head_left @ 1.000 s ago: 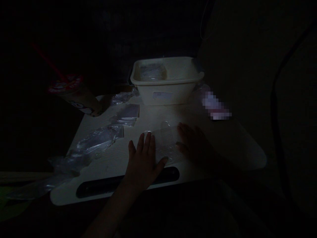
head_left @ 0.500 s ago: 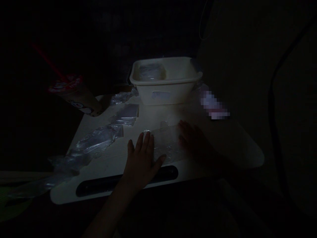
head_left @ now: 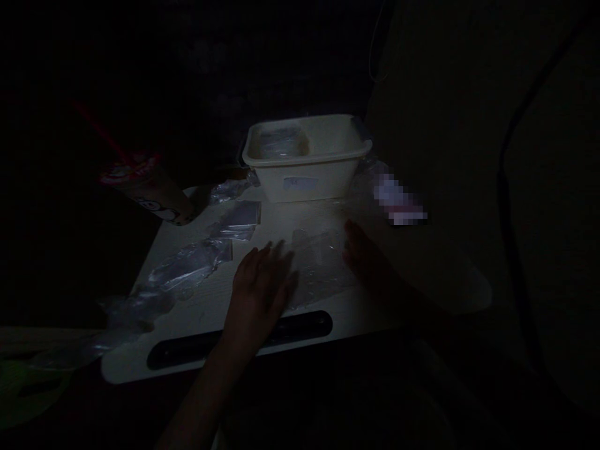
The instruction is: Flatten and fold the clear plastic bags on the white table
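A flat clear plastic bag (head_left: 321, 265) lies on the white table between my two hands. My left hand (head_left: 260, 284) is at the bag's left edge, fingers apart and slightly blurred, with nothing gripped. On the bag's right side, my right hand (head_left: 370, 256) is in deep shadow. Its fingers look stretched out towards the bag; whether they touch it is hard to see. Just behind the bag stands a cream plastic bin (head_left: 323, 178) with a label on its front and clear plastic packets (head_left: 280, 142) inside.
A row of clear plastic packaging (head_left: 187, 265) runs down the table's left side. A drink cup (head_left: 157, 194) with a red straw stands at the back left. A pixelated item (head_left: 398, 200) lies to the right. The table (head_left: 210, 312) has a dark slot (head_left: 300, 326) near its front edge.
My left hand has drawn slightly left off the plastic bag, uncovering more of it. My right hand stays at the bag's right side. The whole view has shifted a little.
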{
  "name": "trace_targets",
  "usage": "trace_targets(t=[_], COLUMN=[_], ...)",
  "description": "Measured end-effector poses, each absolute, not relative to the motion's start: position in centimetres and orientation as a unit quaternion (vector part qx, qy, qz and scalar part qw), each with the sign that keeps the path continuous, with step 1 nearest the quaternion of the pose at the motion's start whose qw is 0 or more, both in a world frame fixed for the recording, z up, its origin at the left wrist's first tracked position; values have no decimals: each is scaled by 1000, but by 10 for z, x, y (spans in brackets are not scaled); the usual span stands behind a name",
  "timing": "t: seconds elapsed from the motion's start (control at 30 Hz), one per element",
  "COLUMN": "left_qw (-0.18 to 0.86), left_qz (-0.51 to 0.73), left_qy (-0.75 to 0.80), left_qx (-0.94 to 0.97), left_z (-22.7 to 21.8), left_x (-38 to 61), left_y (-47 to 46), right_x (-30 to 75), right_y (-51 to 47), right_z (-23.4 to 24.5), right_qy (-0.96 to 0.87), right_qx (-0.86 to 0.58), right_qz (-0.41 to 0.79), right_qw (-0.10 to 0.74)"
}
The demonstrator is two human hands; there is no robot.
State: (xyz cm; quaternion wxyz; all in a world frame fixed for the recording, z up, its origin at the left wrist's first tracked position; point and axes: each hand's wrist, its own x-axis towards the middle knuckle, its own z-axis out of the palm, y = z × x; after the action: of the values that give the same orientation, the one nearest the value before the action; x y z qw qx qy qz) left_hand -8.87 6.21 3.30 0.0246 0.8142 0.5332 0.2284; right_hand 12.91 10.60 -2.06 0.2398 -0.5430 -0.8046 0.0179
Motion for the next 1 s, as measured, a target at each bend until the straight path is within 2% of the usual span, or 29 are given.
trace_targets(t=[0.23, 0.77, 1.0], left_qw=[47, -52, -64], left_qz=[148, 67, 42], left_qy=[428, 415, 404], left_qx=[890, 906, 912], left_z=[32, 37, 37], left_x=[-48, -26, -23], left_y=[47, 49, 50], right_x=[127, 126, 125], right_y=[105, 104, 104], right_z=[-21, -15, -15], right_qy=[-807, -809, -809], right_qx=[-532, -524, -515], right_qz=[7, 19, 25], right_qw=[256, 267, 281])
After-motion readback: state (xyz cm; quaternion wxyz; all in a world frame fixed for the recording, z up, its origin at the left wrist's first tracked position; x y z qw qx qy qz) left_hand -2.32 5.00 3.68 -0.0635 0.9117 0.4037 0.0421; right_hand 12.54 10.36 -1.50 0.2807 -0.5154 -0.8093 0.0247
